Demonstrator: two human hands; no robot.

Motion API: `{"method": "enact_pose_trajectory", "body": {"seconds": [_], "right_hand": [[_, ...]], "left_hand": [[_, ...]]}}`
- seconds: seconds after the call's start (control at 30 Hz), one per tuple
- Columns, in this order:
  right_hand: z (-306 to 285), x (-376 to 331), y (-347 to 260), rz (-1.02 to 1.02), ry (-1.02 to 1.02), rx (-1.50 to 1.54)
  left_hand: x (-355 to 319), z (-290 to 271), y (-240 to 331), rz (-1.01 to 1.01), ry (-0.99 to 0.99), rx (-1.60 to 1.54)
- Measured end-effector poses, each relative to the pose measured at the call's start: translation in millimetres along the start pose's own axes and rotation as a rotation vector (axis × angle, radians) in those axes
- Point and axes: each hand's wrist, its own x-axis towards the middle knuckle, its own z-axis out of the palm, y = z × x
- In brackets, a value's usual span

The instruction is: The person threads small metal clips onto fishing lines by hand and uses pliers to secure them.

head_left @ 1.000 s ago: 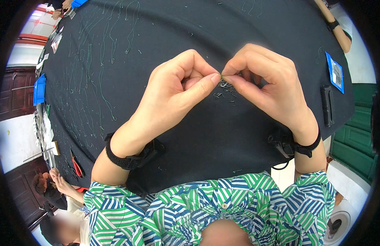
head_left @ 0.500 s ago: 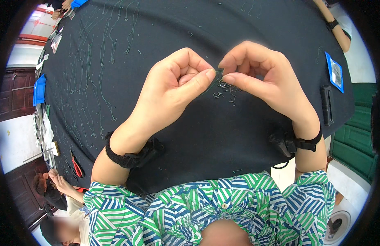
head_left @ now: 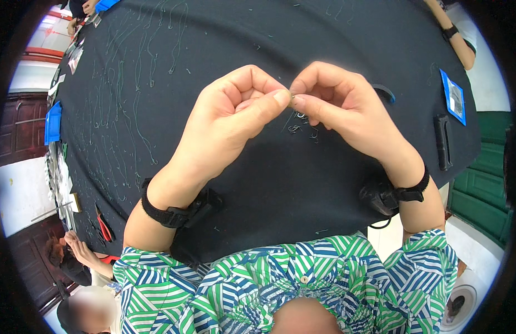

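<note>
My left hand point(head_left: 233, 108) is closed in a pinch of thumb and forefinger above the dark cloth. A thin green fishing line point(head_left: 287, 119) hangs by its fingertips. My right hand point(head_left: 344, 100) is also pinched, its fingertips meeting the left ones. Whatever small piece lies between the right fingertips is mostly hidden. Just beneath and beyond the fingertips lies a small pile of metal fish hooks point(head_left: 295, 129), partly covered by the right hand.
Green lines tied to hooks point(head_left: 138, 72) lie in rows on the left of the black cloth point(head_left: 291, 183). Red-handled pliers point(head_left: 104, 225) lie at the lower left. On the right are a blue packet point(head_left: 453, 98) and a black bar-shaped object point(head_left: 444, 142). Co-workers' hands show at the edges.
My right hand has moved slightly left, and its fingertips now touch those of my left hand. A curved dark strip with a blue end has come into view behind the right hand.
</note>
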Motion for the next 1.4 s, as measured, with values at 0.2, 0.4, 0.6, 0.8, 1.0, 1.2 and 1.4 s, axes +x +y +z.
{"method": "enact_pose_trajectory", "body": {"seconds": [0.2,0.4,0.6,0.8,1.0,1.2,1.4], "right_hand": [[13.5,-0.7,11.0,-0.05,0.094,0.033],[13.3,-5.9,-7.7,0.115,0.063,0.059],[17.1,-6.5,-2.4,0.178,0.083,0.341],[19.2,-5.4,1.1,-0.097,0.244,0.011],[17.0,-10.8,-7.8,-0.173,0.262,-0.352],[13.0,-11.0,-14.3,-0.397,0.265,-0.643],[4.7,-5.7,-14.5,-0.598,0.273,-0.809]], "left_hand": [[1.8,-2.8,-1.4,0.045,0.061,-0.027],[1.9,-3.0,-1.6,0.141,0.142,0.104],[1.6,-3.0,-0.3,0.168,0.149,0.14],[-0.3,-0.8,2.2,0.182,0.166,0.187],[-1.1,-0.2,0.0,0.234,0.139,0.275],[-1.6,2.7,1.8,0.249,0.146,0.35],[-3.2,3.3,2.4,0.256,0.111,0.492]]}}
